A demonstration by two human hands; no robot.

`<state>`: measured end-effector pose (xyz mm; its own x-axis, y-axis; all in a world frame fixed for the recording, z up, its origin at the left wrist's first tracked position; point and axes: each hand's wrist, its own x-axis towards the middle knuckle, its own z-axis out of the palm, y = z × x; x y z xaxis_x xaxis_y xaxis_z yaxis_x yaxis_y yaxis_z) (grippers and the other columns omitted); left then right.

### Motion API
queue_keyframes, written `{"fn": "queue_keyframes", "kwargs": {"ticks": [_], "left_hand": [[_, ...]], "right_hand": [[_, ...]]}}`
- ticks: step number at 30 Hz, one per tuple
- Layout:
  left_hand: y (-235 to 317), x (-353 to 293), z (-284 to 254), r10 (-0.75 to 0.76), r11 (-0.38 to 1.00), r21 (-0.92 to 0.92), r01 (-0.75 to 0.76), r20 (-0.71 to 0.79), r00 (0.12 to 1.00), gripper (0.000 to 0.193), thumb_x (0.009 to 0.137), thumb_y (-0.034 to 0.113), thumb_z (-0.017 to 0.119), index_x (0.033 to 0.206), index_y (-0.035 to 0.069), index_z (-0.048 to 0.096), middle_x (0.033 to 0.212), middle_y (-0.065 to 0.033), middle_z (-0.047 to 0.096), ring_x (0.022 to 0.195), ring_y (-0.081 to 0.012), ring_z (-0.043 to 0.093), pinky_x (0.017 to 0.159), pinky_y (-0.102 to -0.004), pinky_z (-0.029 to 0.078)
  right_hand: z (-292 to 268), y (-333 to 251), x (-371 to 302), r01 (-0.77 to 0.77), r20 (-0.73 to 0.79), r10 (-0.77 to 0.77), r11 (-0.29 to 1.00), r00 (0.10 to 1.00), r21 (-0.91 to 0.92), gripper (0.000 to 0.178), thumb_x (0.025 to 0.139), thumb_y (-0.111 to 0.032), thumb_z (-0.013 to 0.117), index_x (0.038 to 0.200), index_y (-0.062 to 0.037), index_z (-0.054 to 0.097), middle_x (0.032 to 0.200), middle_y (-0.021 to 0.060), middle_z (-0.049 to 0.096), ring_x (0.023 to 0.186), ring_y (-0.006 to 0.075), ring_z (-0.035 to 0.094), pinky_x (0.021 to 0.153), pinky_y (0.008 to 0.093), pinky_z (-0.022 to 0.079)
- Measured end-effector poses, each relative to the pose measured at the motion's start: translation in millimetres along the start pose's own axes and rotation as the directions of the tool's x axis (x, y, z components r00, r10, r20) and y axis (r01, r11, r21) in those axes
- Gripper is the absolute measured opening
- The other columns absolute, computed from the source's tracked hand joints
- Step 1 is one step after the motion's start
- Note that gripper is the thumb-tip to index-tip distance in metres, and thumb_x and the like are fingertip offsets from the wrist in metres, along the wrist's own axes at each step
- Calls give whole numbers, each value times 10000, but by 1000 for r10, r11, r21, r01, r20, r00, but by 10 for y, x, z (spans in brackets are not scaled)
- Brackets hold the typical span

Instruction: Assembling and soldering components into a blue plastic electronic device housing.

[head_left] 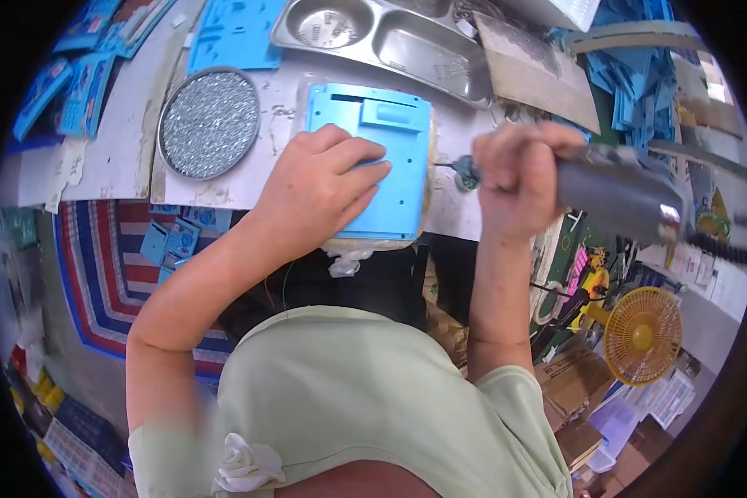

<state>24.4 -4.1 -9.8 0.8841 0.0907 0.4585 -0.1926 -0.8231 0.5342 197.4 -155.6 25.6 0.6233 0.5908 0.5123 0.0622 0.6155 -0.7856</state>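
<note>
We are noting the left hand (328,183) covering the panel (407,178) and the right hand (519,178) gripping the driver (614,195).
From the left, we are finding a dish (208,178) of metal pieces (210,120) sitting near the left hand, probably for easy reach. That hand is lying on the panel's left side, fingers slightly apart, seemingly bracing it, and is hiding part of its face. The panel is resting at the table's (452,207) near edge; the tray (367,51) is crowding its far side, a board (544,70) overlapping the tray's right end. The right hand is showing blurred, fingers clamping round the driver; the bit (446,165) is pointing at the panel's right edge, contact unclear to us. A fan (642,336) is occupying the lower right.
</note>
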Motion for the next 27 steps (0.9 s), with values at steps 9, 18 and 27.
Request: {"fn": "queue_keyframes", "kwargs": {"ticks": [9, 18, 27], "left_hand": [[44, 35, -39, -38, 999, 33, 37, 51, 998, 324, 774, 69, 759, 1098, 79, 743, 1146, -68, 697, 949, -271, 626, 817, -394, 482], [32, 22, -36, -111, 993, -30, 113, 65, 992, 342, 785, 87, 770, 1124, 77, 729, 1234, -101, 657, 979, -285, 631, 874, -408, 497], [-152, 157, -481, 21, 987, 160, 7, -179, 984, 311, 790, 103, 786, 1061, 65, 638, 1445, -161, 548, 1246, -390, 581, 1015, -514, 492]], "right_hand": [[31, 172, 80, -17, 22, 23, 968, 999, -251, 77, 1028, -129, 548, 1018, -90, 483, 662, 16, 470, 540, 137, 420, 546, 322, 387], [141, -192, -280, -138, 42, 148, 974, 988, -182, 232, 987, -155, 660, 1056, -39, 471, 693, 40, 524, 569, 137, 489, 543, 311, 442], [111, -687, 251, -36, 177, 16, 993, 984, 112, 260, 1024, -311, 552, 1188, -110, 538, 619, -20, 462, 562, 127, 420, 541, 308, 355]]}}
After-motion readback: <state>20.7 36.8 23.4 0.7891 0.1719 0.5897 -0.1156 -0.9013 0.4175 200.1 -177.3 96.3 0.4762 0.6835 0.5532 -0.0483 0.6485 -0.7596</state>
